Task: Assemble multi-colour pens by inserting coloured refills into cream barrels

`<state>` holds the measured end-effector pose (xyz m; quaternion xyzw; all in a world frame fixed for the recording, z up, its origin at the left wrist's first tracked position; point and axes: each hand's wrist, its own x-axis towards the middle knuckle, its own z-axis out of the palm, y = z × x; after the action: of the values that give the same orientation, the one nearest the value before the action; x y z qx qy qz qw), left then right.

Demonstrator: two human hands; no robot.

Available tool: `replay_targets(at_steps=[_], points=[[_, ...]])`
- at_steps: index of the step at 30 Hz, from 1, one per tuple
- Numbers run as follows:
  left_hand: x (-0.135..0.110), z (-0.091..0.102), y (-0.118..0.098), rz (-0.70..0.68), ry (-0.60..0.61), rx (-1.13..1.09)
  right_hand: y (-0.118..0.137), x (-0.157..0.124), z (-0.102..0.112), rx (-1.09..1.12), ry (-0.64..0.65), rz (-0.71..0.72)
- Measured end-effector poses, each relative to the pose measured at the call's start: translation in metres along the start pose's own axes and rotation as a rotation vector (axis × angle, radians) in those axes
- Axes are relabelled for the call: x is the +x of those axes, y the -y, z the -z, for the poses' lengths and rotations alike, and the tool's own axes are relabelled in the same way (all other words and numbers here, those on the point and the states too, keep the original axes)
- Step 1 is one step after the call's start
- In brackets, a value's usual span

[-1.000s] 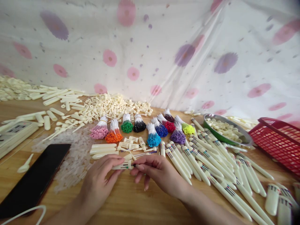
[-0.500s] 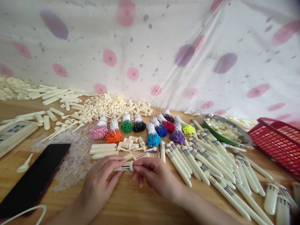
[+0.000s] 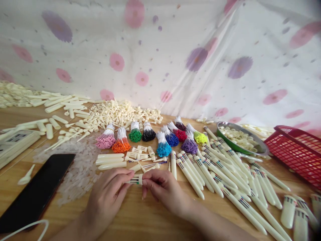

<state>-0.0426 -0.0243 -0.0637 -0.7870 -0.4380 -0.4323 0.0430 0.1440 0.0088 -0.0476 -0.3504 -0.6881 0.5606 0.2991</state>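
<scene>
Between my two hands lies a cream slotted multicolour pen part [image 3: 136,179], held level, with dark and green bits showing in its slots. My left hand [image 3: 107,194] pinches its left end, which the fingers hide. At the other end, thumb and fingers of my right hand [image 3: 168,190] close on the collar. Just beyond are cream pen barrels [image 3: 112,164], loose slotted pieces [image 3: 136,154] and a few thin refills [image 3: 150,166]. Bundles of white refills with coloured ends stand behind, among them orange [image 3: 121,145], light blue [image 3: 164,149] and purple [image 3: 190,146].
Many assembled multicolour pens [image 3: 192,180] cover the right side. Behind them are a metal-rimmed bowl [image 3: 263,149] of cream parts and a red basket [image 3: 296,154]. To the left lie a black phone [image 3: 37,190], clear plastic bits [image 3: 77,174] and heaps of cream parts [image 3: 120,112].
The pen part and both hands have shifted very slightly; more of its slotted side shows between my fingers. The things on the table stay where they were.
</scene>
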Motion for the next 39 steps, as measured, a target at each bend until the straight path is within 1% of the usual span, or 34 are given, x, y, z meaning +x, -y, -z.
replay_targets(at_steps=[2, 6, 9, 12, 15, 18, 22, 24, 26, 28, 29, 31, 33, 35, 37, 39], points=[[0.000, 0.000, -0.001, -0.009, -0.011, 0.005, 0.001, 0.000, 0.002, 0.072, 0.030, -0.028], [0.002, 0.001, -0.003, -0.030, -0.035, 0.015, 0.004, 0.000, 0.006, 0.253, 0.132, -0.122], [0.003, 0.003, -0.003, -0.029, -0.032, 0.033, 0.003, -0.002, 0.007, 0.267, 0.171, -0.144], [0.004, 0.003, -0.002, -0.023, -0.038, 0.053, 0.000, -0.003, 0.003, 0.245, 0.136, -0.139], [0.003, 0.001, 0.000, -0.001, -0.034, 0.071, -0.004, -0.002, -0.003, 0.227, 0.029, -0.131], [0.002, -0.003, -0.001, 0.037, -0.021, 0.051, -0.004, 0.000, -0.005, 0.120, -0.045, -0.101], [0.001, -0.008, -0.004, 0.128, -0.011, -0.070, -0.003, 0.001, -0.002, -0.094, -0.058, -0.053], [0.000, -0.011, -0.005, 0.186, -0.008, -0.128, -0.003, 0.001, -0.002, -0.074, -0.054, -0.068], [-0.001, -0.013, -0.004, 0.246, -0.007, -0.170, -0.003, 0.001, -0.001, 0.015, -0.041, -0.096], [-0.002, -0.014, -0.003, 0.323, -0.006, -0.200, -0.001, 0.001, -0.001, 0.052, -0.003, -0.123], [-0.002, -0.015, -0.002, 0.367, -0.003, -0.216, 0.000, 0.001, 0.000, 0.018, 0.015, -0.123], [-0.003, -0.016, -0.001, 0.450, 0.008, -0.255, 0.005, 0.001, 0.002, -0.135, 0.035, -0.092], [-0.003, -0.017, 0.000, 0.524, 0.034, -0.316, 0.009, 0.001, 0.005, -0.340, 0.017, -0.025], [-0.001, -0.017, 0.000, 0.581, 0.050, -0.378, 0.012, 0.001, 0.008, -0.488, 0.001, 0.036], [0.000, -0.016, 0.000, 0.620, 0.049, -0.416, 0.013, 0.001, 0.009, -0.531, 0.021, 0.068], [0.001, -0.015, 0.000, 0.637, 0.047, -0.428, 0.012, 0.001, 0.010, -0.492, 0.044, 0.070]])
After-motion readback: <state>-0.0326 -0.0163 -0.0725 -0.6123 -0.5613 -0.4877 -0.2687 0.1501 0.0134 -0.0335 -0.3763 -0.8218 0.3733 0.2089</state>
